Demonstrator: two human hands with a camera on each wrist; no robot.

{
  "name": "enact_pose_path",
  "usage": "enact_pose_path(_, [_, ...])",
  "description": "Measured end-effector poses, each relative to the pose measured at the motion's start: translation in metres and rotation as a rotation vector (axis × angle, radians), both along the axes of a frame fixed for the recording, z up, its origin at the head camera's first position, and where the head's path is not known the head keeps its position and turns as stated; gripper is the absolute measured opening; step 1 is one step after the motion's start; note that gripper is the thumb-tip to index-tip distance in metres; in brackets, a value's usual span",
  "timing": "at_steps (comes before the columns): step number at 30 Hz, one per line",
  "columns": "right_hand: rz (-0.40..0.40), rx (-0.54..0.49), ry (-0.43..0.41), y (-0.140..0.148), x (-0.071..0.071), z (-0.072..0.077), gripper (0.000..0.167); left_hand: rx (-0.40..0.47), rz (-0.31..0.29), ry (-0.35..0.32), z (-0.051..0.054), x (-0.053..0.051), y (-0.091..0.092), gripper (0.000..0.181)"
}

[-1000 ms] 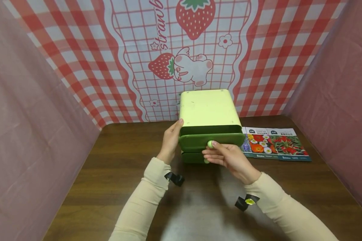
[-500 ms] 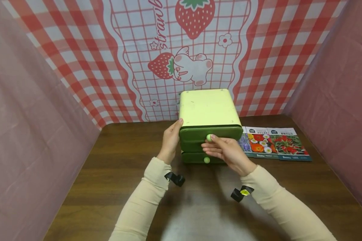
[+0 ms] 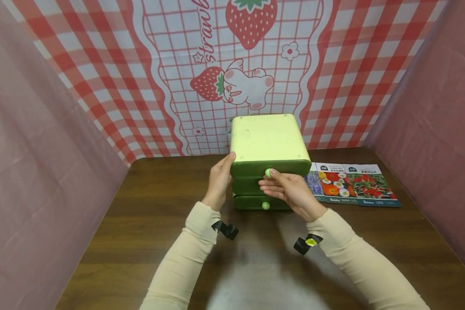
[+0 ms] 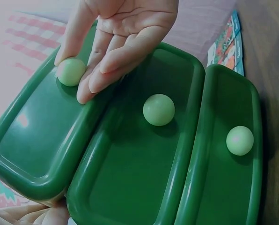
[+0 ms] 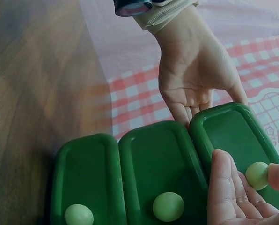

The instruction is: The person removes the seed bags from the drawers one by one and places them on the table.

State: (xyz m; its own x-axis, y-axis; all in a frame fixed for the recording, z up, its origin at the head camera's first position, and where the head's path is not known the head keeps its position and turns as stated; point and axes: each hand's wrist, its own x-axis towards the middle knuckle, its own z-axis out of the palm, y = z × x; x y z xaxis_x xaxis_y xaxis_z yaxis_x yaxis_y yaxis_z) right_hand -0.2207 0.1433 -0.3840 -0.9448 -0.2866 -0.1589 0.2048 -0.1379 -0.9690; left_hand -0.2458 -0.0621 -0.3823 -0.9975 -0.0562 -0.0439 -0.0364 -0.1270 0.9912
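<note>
Two arms in cream sleeves (image 3: 366, 260) reach up over a brown table (image 3: 139, 249), slanting inward from either side toward a pale-yellow cabinet (image 3: 269, 137) at its far edge, against a red-checked cloth (image 3: 116, 82). The left hand (image 3: 218, 181) lies along the cabinet's left side, fingers extended, the thumb up at the front corner of the top; its fingertips are partly hidden. The right hand (image 3: 294, 191), palm turned inward at the front, pinches the top knob (image 4: 71, 71) between thumb and forefinger, the other fingers stretched out loosely and close together. The top drawer (image 4: 34, 140) sits against the cabinet's upper edge. Below it, the middle knob (image 4: 158, 110) and bottom knob (image 4: 239, 140) stand untouched. Flower packets (image 3: 341, 185) lie overlapping to the cabinet's right.
</note>
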Motion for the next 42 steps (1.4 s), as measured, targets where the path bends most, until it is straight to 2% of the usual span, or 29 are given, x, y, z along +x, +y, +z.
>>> enact_pose_path(22, [-0.004, 0.035, -0.002, 0.002, 0.001, 0.001, 0.064, -0.003, 0.033, 0.010, -0.001, 0.001, 0.001, 0.055])
enact_pose_path(27, [0.009, 0.057, 0.033, 0.008, 0.005, -0.001, 0.060, -0.010, 0.035, 0.006, -0.001, 0.001, 0.001, 0.053])
enact_pose_path(34, [0.036, 0.038, 0.013, 0.015, 0.005, -0.021, 0.053, -0.034, 0.027, 0.002, -0.002, 0.002, 0.000, 0.055])
enact_pose_path(42, [0.088, 0.131, -0.071, 0.019, 0.000, -0.048, 0.061, -0.043, 0.018, -0.003, -0.003, 0.002, -0.001, 0.055])
